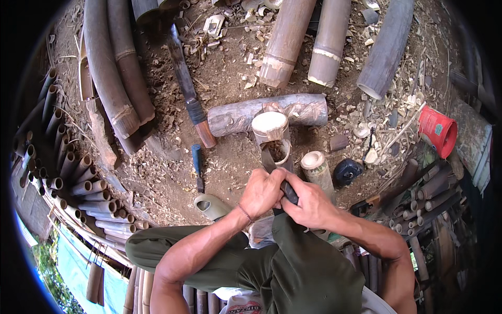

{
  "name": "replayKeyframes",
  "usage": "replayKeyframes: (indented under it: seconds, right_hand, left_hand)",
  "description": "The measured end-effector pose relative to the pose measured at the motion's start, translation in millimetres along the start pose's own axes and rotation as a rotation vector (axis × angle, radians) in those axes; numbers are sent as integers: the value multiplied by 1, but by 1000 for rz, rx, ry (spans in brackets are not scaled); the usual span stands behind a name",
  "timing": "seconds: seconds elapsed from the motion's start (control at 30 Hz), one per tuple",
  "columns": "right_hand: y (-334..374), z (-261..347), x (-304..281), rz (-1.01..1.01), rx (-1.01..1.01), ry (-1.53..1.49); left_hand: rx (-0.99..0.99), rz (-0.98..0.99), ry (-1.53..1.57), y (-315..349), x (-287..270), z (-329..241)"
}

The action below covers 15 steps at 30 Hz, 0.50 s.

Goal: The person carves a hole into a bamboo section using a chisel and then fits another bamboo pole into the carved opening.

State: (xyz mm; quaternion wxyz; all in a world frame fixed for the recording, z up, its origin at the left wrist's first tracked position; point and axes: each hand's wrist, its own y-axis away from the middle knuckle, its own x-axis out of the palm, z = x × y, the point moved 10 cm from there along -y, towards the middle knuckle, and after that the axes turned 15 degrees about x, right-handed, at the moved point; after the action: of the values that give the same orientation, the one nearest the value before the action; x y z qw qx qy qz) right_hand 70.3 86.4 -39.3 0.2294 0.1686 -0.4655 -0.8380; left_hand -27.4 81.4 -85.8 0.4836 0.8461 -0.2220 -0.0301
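Observation:
My left hand [260,192] and my right hand [309,201] meet in front of my lap, both closed around a knife. Its dark handle [289,193] shows between them, inside my right hand. The blade [268,158] points away from me, against the open side of a bamboo tube [264,137]. That tube has a pale cut end and a wide notch, and it rests against a short log [222,119] lying crosswise. My fingers hide the lower part of the tube.
A long machete [183,73] and a blue-handled chisel [197,162] lie at the left. Thick bamboo poles [332,42] lie at the far side. On the right are a short bamboo piece [317,170], a black round object [348,171] and a red bucket [434,131].

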Motion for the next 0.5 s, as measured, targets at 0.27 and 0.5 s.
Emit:
replayKeyframes:
  seconds: [0.27, 0.5]
  right_hand:
    - [2, 53, -47, 99, -132, 1115]
    - [-5, 36, -32, 316, -19, 718]
  left_hand:
    - [-131, -7, 1324, -5, 103, 1]
    - [-167, -157, 956, 9, 71, 31]
